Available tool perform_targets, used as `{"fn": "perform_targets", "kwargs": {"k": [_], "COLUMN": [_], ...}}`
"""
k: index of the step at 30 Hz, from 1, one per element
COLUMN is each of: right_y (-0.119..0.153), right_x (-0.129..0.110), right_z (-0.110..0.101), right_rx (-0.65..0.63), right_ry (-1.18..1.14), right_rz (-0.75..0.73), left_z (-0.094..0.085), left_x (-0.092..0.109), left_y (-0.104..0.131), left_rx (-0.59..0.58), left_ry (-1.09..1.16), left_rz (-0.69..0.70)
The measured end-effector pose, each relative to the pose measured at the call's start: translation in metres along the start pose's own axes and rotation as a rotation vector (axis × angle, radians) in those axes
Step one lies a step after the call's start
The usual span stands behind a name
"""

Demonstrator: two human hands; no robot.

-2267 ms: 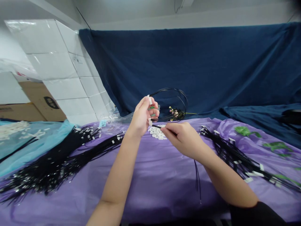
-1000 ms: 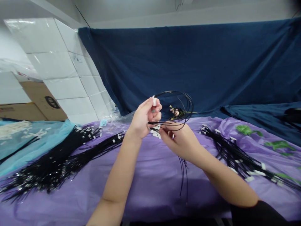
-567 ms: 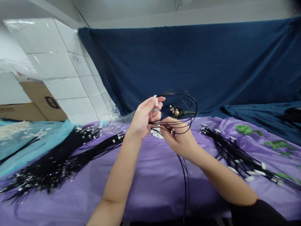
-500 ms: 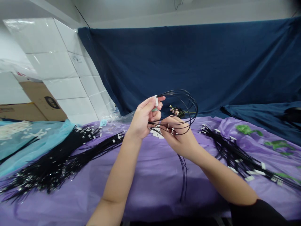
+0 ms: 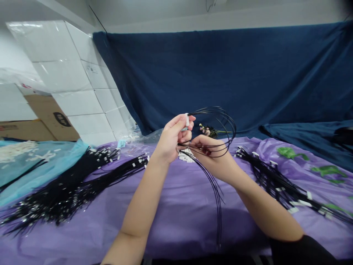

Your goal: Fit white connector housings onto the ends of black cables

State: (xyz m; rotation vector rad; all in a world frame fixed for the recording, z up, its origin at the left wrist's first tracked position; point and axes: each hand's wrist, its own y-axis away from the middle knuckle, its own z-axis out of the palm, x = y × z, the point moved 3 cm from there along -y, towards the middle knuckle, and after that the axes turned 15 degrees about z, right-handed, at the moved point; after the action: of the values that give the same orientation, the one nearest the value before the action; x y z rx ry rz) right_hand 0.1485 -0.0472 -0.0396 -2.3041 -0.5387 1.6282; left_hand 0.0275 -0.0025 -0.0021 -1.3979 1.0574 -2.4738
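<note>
My left hand (image 5: 171, 141) pinches a white connector (image 5: 187, 119) between thumb and forefinger, with a bundle of thin black wires (image 5: 234, 127) running from it. The wires arc right and curl back toward the lower fingers of that hand. Inside the loop, my right hand (image 5: 213, 158) has its fingers closed on several wires; its fingertips are partly hidden. Loose wire ends (image 5: 217, 206) droop below the hands over the purple cloth (image 5: 179, 213). Behind the wrists lies a small pile of white connectors (image 5: 186, 155), partly covered.
Large bundles of black wires (image 5: 63, 184) lie at the left, and another wire bundle (image 5: 273, 176) at the right. White boxes (image 5: 79, 103) are stacked at the back left. A small flower sprig (image 5: 208, 130) lies before the blue curtain (image 5: 220, 73). Green leaves (image 5: 289, 152) show at the right.
Both hands have shifted slightly right with the wires. More loose wire ends now hang below, starting near my left hand and curving down to the right.
</note>
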Motion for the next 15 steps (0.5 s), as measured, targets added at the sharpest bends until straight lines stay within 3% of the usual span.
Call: {"fn": "perform_targets", "kwargs": {"k": [3, 6, 11, 15], "right_y": [-0.002, -0.004, -0.003, 0.005], "right_x": [0.000, 0.000, -0.005, -0.006], "right_z": [-0.009, -0.030, -0.070, -0.085], "right_rx": [-0.198, -0.342, -0.515, -0.577], "right_ry": [-0.138, -0.231, -0.306, -0.236], "right_rz": [0.136, 0.232, 0.140, 0.037], "left_z": [-0.008, -0.017, -0.029, -0.032], "left_x": [0.003, 0.008, 0.017, 0.019], "left_y": [-0.003, -0.007, -0.009, -0.008], "left_rx": [0.039, 0.072, 0.135, 0.160], "left_ry": [-0.005, -0.027, -0.055, -0.052], "left_rz": [0.022, 0.034, 0.055, 0.057]}}
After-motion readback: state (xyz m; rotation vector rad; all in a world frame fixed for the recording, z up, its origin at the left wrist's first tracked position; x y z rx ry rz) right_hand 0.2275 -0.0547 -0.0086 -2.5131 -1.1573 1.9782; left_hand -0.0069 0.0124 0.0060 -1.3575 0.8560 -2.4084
